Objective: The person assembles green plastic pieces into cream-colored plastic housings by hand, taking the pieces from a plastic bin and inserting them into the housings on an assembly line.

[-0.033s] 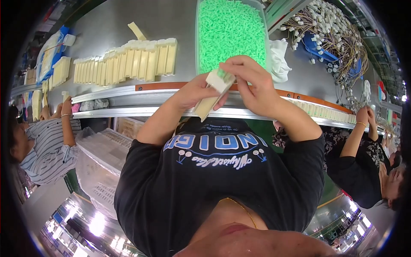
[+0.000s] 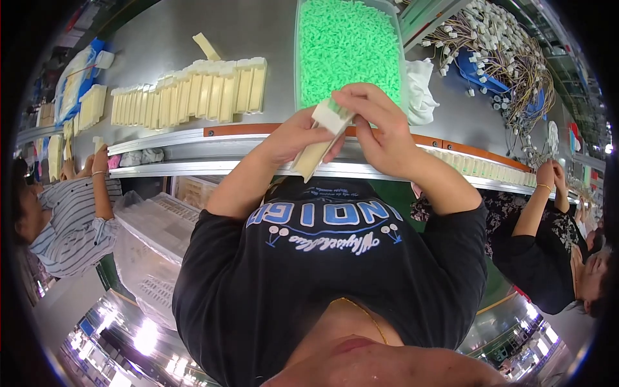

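My left hand [image 2: 290,140] is closed around a long cream plastic housing [image 2: 314,157] with a white block-shaped end, tilted so that this end points up and away from me. At the white end, my right hand [image 2: 382,132] pinches with thumb and fingers. A bit of a small green plastic piece [image 2: 333,101] shows by its fingertips; the rest is hidden. Just beyond both hands stands a clear tub [image 2: 298,77] filled with small green plastic pieces [image 2: 348,51].
To the left, a row of cream housings [image 2: 187,93] stands on the metal table [image 2: 264,32], one lying behind it. A white cloth [image 2: 420,90] lies right of the tub. Wire harnesses [image 2: 509,58] pile up at far right. Co-workers sit on both sides. An orange-brown strip [image 2: 245,129] edges the table.
My right fingers have shifted very slightly at the housing's white end, and less of the green piece shows. All else looks the same.
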A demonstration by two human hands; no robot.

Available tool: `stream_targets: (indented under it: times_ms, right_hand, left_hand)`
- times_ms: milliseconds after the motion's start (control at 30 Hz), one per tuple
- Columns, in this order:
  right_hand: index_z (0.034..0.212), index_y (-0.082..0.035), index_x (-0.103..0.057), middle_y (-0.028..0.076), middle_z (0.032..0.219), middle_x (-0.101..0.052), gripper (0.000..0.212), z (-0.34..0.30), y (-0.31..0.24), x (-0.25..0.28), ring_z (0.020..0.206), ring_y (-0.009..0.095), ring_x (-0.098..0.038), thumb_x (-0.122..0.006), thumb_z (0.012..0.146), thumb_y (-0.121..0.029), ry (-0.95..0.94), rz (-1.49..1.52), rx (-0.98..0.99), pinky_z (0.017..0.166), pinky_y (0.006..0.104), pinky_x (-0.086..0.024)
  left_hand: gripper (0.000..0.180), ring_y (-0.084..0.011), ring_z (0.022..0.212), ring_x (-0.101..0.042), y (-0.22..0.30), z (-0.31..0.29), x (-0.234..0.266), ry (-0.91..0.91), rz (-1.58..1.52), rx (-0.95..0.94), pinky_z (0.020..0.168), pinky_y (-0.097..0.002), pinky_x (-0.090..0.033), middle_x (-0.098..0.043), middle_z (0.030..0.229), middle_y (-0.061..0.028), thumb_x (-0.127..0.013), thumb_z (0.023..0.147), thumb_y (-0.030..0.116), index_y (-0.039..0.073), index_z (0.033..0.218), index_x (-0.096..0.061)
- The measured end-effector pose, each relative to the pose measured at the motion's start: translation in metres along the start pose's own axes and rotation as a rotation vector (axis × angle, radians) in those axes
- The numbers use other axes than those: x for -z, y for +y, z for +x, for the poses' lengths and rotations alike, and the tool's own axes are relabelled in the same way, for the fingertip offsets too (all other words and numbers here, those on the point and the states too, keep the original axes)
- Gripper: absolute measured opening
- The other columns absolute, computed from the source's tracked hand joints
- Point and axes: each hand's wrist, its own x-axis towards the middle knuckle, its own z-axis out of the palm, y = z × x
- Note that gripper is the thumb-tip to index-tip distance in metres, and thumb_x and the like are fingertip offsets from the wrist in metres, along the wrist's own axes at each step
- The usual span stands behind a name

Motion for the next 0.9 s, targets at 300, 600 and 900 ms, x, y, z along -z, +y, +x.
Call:
stream_targets:
  times_ms: [300, 600, 900]
  right_hand:
    - [0.104, -0.001, -0.054, 0.012, 0.106, -0.046, 0.042, -0.002, 0.026, 0.012, 0.093, 0.021, -0.047, -0.042, 0.065, 0.012, 0.048, 0.054, -0.077, 0.078, 0.0282, -0.040]
    - [0.094, 0.004, -0.056, 0.009, 0.102, -0.047, 0.026, -0.058, 0.056, 0.035, 0.091, 0.014, -0.047, -0.046, 0.072, 0.011, 0.417, 0.176, -0.225, 0.074, 0.0241, -0.039]
    - [0.092, 0.004, -0.056, 0.008, 0.100, -0.048, 0.022, -0.075, 0.062, 0.053, 0.087, 0.013, -0.050, -0.046, 0.074, 0.011, 0.390, 0.245, -0.284, 0.075, 0.0227, -0.041]
  left_hand:
    - [0.034, -0.0194, 0.062, -0.058, 0.010, 0.017, 0.003, 0.150, 0.098, -0.032, 0.054, -0.0268, -0.045, -0.056, 0.079, -0.0135, -0.054, 0.080, 0.012, 0.003, 0.110, -0.039]
    - [0.045, -0.0327, 0.095, -0.042, -0.091, 0.031, -0.043, 0.527, 0.962, -0.431, 0.082, -0.0415, -0.032, -0.045, 0.099, -0.0154, -0.066, 0.065, 0.015, 0.004, 0.103, -0.044]
    - [0.045, -0.0331, 0.080, -0.049, -0.100, 0.043, -0.049, 0.380, 1.595, -0.103, 0.071, -0.0428, -0.040, -0.048, 0.087, -0.0123, -0.066, 0.065, 0.037, 0.001, 0.087, -0.050]
